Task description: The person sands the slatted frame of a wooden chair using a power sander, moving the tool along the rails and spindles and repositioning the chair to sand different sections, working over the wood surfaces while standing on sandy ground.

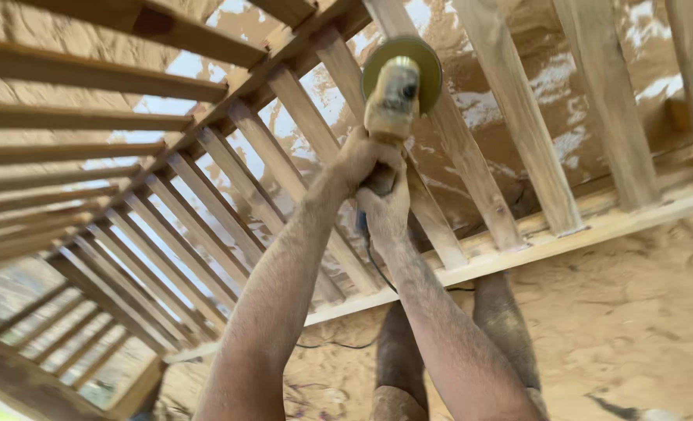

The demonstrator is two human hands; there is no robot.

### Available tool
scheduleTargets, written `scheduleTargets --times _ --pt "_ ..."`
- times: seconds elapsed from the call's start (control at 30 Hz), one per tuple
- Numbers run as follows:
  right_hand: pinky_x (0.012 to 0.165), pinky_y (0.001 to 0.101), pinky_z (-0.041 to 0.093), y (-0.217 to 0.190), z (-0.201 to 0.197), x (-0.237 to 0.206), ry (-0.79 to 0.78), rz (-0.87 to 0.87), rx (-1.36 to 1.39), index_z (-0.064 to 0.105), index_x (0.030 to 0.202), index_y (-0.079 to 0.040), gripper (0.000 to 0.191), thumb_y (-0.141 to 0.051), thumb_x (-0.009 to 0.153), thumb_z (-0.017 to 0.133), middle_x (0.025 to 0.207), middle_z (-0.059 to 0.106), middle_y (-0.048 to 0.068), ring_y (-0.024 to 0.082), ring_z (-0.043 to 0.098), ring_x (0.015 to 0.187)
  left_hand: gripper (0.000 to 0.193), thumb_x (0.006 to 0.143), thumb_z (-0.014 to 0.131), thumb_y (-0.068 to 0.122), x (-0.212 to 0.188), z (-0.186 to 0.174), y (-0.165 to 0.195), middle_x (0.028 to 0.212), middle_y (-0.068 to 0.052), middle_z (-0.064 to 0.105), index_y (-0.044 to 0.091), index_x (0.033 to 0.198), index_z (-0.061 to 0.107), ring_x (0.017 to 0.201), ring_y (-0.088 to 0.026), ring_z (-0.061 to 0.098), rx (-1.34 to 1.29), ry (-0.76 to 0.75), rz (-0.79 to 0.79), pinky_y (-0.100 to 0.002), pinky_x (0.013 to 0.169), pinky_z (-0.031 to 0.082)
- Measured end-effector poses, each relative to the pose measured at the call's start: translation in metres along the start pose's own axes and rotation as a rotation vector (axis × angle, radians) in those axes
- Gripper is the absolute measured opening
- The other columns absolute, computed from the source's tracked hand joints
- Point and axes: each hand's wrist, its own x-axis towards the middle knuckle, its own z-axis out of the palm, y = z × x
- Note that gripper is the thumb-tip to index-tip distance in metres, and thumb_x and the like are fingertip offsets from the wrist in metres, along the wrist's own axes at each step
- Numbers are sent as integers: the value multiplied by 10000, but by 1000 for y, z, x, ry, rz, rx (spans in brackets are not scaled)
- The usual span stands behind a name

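Rough bare-wood slats (284,175), dusty matt grinder (393,97), sawdust-coated floor (635,312).

One angle grinder (394,92) is in view, carrying one round sanding disc (428,70). Two hands close around its body: the left hand (364,156) and the right hand (385,210). Two legs (504,320) show below the arms. One wooden slatted frame (206,195) fills the view; its slats are too many and too overlapped to count exactly. One dark cable (338,344) lies on the sawdust-covered floor (627,312).

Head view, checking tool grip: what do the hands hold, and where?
Both hands, left hand and right hand, grip an angle grinder by its body, behind the disc.
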Motion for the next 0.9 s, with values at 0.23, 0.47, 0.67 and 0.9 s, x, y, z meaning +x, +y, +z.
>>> scheduleTargets --times 0.23,0.47,0.67,0.9 --pt "748 283 570 22 -31 -53 75 47 -199 511 1346 -18 646 -21 722 676 1118 617 78 159 648 937 470 582 796 29 -38 16 -39 922 -84 765 63 1048 740 763 -209 744 -120 -25 -173 -392 675 666" --pt "786 294 574 95 -114 -128 258 87 14 491 1356 -22 643 -11 741 679 1140 607 77 164 642 971 740 524 863 167 -88 73 -71 1027 -110 744 137 1232 651 962 -282 703 422 -165 -189 -372 887 574" --pt "818 304 577 132 -110 -113 242 66 135 475 1365 -26 642 -3 758 681 1159 598 75 169 637 1000 689 567 841 163 -71 62 -83 1036 -92 750 141 1227 644 942 -255 729 508 -202 -246 -364 883 591" --pt "855 315 581 133 -100 -84 196 25 159 455 1375 -30 641 7 777 683 1181 588 74 174 631 1034 693 522 875 152 -59 46 -77 1032 -74 793 110 1180 663 930 -201 758 335 -145 -74 -318 906 594"
